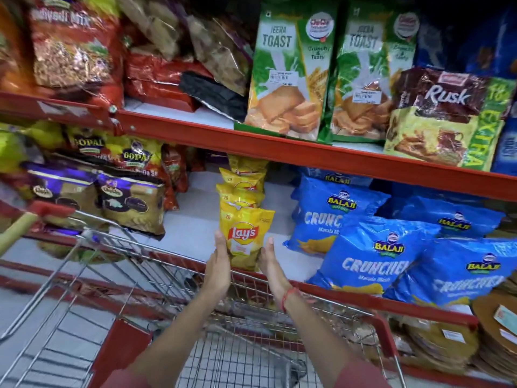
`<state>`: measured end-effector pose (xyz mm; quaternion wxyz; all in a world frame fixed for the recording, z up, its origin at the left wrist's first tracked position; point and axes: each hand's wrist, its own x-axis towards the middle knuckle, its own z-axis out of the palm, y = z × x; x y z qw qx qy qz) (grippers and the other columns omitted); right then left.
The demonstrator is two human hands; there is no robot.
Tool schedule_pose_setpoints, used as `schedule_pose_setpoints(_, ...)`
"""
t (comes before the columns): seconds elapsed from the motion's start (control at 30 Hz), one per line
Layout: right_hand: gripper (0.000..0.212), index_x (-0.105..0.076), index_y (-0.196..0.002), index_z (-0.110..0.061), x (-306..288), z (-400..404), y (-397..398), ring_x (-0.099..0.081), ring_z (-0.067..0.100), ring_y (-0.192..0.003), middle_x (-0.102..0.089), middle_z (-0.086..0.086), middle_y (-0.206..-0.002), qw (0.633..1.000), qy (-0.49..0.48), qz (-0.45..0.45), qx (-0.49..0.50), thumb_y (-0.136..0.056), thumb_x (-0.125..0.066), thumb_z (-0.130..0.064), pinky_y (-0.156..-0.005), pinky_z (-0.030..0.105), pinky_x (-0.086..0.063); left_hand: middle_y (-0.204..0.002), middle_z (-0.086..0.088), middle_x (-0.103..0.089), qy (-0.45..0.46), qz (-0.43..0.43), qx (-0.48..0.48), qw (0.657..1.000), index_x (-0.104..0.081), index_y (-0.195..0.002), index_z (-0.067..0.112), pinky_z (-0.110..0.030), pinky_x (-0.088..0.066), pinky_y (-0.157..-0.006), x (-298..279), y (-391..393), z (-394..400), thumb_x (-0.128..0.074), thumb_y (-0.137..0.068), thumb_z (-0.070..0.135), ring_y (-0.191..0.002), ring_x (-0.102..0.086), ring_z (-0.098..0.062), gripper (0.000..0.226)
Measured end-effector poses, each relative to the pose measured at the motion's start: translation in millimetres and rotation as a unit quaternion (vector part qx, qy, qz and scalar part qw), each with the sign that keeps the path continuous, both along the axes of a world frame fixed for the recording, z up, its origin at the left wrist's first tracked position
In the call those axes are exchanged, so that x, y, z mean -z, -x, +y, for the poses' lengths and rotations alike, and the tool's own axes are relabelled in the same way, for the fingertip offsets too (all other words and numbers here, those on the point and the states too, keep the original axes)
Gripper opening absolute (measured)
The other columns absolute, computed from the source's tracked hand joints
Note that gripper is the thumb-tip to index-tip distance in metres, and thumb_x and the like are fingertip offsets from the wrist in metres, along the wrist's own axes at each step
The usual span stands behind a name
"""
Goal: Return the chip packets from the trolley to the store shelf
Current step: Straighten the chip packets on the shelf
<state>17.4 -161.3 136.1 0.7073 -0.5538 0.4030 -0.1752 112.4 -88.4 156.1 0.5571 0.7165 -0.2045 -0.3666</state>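
Observation:
A row of yellow Lay's chip packets (242,191) stands upright on the white middle shelf (195,219), one behind another. The front yellow packet (244,233) sits at the shelf's front edge. My left hand (218,261) presses flat against its left side and my right hand (270,264) against its right side, palms facing each other with fingers straight. Both arms reach over the wire trolley (167,275), whose basket shows no packets in the visible part.
Blue Balaji packets (372,247) lie to the right of the Lay's row. Gold and purple packets (131,203) stand to the left. A red shelf rail (307,155) runs overhead with Jeera Toast packs (288,68) above it. The trolley handle (16,231) is at left.

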Motion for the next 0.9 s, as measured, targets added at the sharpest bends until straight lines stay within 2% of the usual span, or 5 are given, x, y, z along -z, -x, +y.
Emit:
schedule_pose_setpoints(0.33,0.06,-0.06,-0.088,-0.066,4,16,-25,-0.039,0.022,-0.136,-0.049,-0.001,-0.144,0.998,0.023,0.05,-0.001,-0.066,-0.011,-0.092,-0.118,0.051,-0.023,-0.119,0.005,-0.057,0.046,0.002,0.039,0.998,-0.053,-0.127,0.027,-0.041,-0.032,-0.11,-1,-41,13,-0.004,-0.074,0.073,-0.115,-0.05,-0.015,0.086)
schedule_pose_setpoints(0.43,0.098,-0.041,-0.137,-0.037,2,15,-7,-0.03,0.023,-0.142,-0.036,0.003,-0.152,0.997,0.017,0.07,0.01,-0.061,-0.014,-0.092,-0.12,0.05,-0.018,-0.133,-0.006,-0.056,0.03,0.018,0.029,0.999,-0.05,-0.132,0.02,-0.045,-0.027,-0.114,3,-42,18,-0.005,-0.072,0.076,-0.12,-0.048,-0.017,0.094)
schedule_pose_setpoints(0.53,0.108,-0.034,-0.143,-0.016,-2,10,24,-0.033,0.016,-0.139,-0.036,0.003,-0.152,0.998,-0.005,0.045,0.043,-0.062,-0.022,-0.086,-0.121,0.045,-0.017,-0.137,-0.009,-0.054,0.005,0.005,-0.051,0.999,-0.049,-0.133,0.017,-0.048,-0.028,-0.112,9,-33,24,-0.008,-0.077,0.075,-0.128,-0.048,-0.028,0.091)
schedule_pose_setpoints(0.67,0.078,-0.059,-0.124,-0.012,-11,3,82,-0.058,0.017,-0.117,-0.064,0.01,-0.125,0.988,0.019,-0.015,0.15,-0.08,-0.028,-0.068,-0.106,0.036,-0.038,-0.127,-0.01,-0.061,0.045,-0.044,-0.135,0.989,-0.056,-0.125,0.015,-0.034,-0.035,-0.096,16,9,23,-0.014,-0.082,0.069,-0.119,-0.053,-0.025,0.08)
schedule_pose_setpoints(0.9,0.054,-0.069,-0.086,-0.01,-15,-18,181,-0.07,0.024,-0.077,-0.073,0.018,-0.089,0.888,0.127,0.051,0.44,-0.096,-0.032,-0.049,-0.069,0.035,-0.056,-0.132,-0.012,-0.059,0.04,0.04,-0.017,0.998,-0.057,-0.122,0.013,-0.046,-0.033,-0.113,23,103,-22,-0.02,-0.096,0.048,-0.122,-0.053,-0.028,0.057)
